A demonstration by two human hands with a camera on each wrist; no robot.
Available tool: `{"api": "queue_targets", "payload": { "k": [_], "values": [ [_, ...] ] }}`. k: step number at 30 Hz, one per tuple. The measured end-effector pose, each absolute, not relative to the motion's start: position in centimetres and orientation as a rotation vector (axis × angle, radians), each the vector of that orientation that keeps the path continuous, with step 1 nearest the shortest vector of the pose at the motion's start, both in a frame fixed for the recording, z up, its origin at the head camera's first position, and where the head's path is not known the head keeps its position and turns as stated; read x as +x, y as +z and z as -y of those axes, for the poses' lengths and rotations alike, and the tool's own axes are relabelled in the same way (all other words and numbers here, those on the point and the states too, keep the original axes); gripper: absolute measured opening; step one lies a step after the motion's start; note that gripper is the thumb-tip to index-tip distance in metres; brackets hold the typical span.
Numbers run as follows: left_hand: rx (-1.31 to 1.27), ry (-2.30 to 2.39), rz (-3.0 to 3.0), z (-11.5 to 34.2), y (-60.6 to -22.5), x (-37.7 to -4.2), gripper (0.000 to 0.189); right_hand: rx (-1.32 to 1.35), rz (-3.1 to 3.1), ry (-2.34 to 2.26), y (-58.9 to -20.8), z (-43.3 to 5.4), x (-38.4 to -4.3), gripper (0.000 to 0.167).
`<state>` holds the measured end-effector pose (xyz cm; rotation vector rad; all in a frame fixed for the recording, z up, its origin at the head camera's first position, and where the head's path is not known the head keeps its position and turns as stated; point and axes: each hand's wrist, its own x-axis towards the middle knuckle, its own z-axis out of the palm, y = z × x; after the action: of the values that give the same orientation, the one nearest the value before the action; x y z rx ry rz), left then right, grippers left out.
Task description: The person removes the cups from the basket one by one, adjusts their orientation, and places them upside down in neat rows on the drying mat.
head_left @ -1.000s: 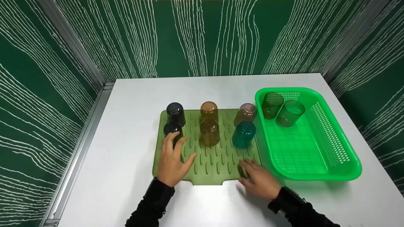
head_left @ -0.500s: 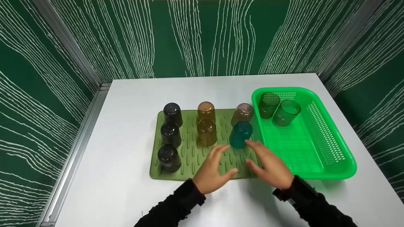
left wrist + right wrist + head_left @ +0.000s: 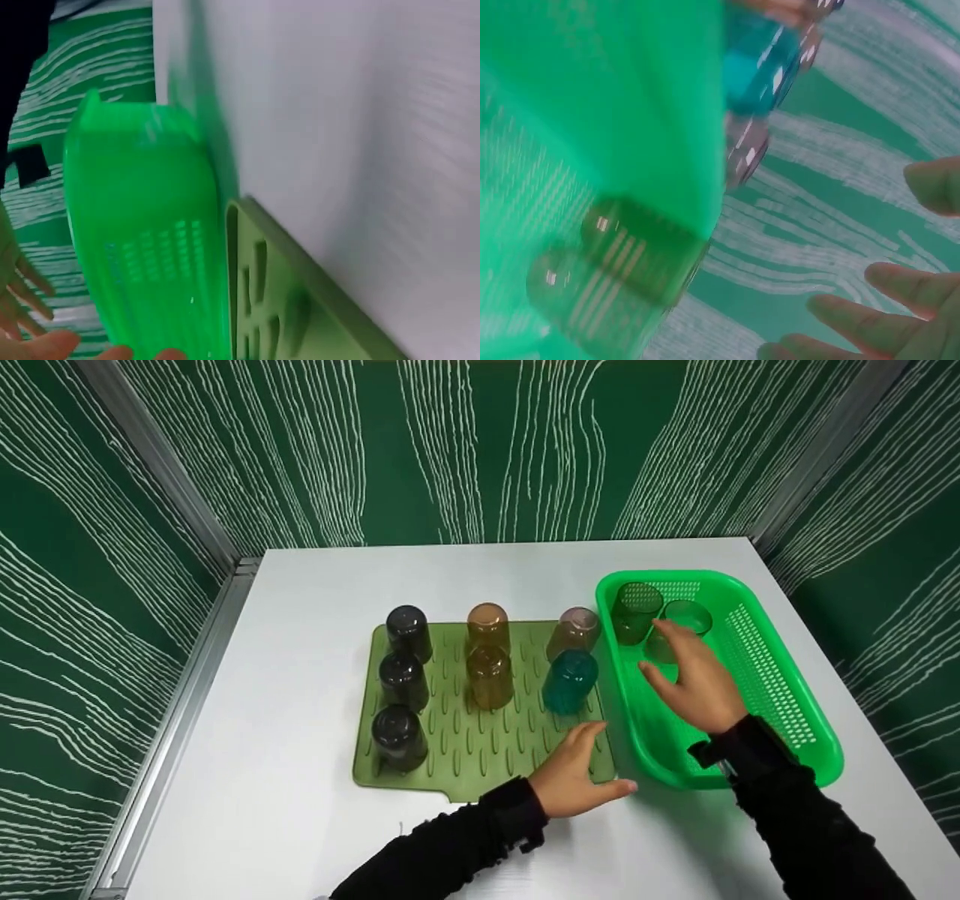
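Note:
My right hand (image 3: pixel 694 682) hovers over the green basket (image 3: pixel 821 735), fingers spread. Its fingertips partly cover a greenish see-through glass (image 3: pixel 694 616) that stands mouth up. Whether they touch it I cannot tell. Beside that glass is a darker olive glass (image 3: pixel 636 607), also in the basket. My left hand (image 3: pixel 574 780), holding nothing, is above the front right corner of the ribbed green drying mat (image 3: pixel 457 750). On the mat, upside down, stand three dark glasses (image 3: pixel 401 739), two amber glasses (image 3: pixel 490 679), a pinkish glass (image 3: pixel 576 630) and a teal glass (image 3: pixel 570 682).
The basket stands against the mat's right side, with raised perforated walls. A white table (image 3: pixel 300 675) lies under everything. Green panels with white lines (image 3: pixel 420 450) close off the back and both sides, and metal frame bars (image 3: pixel 172 472) run along the corners.
The left hand has left the front dark glass at the mat's left and travelled right. The right hand has moved up and right, from the mat to over the basket.

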<state>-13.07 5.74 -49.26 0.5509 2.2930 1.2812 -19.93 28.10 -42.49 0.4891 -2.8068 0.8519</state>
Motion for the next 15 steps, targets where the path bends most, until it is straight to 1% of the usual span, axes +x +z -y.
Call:
{"api": "queue_targets", "payload": {
  "k": [7, 15],
  "values": [
    [0.488, 1.208, -2.297, -7.9, -49.0, -14.0, 0.098, 0.389, 2.830, 0.669, -43.4, -30.3, -24.1, 0.067],
    [0.288, 1.287, -2.264, -9.9, -49.1, -15.1, 0.093, 0.285, 2.909, 0.455, -44.9, -32.3, -28.2, 0.066]
  ]
}}
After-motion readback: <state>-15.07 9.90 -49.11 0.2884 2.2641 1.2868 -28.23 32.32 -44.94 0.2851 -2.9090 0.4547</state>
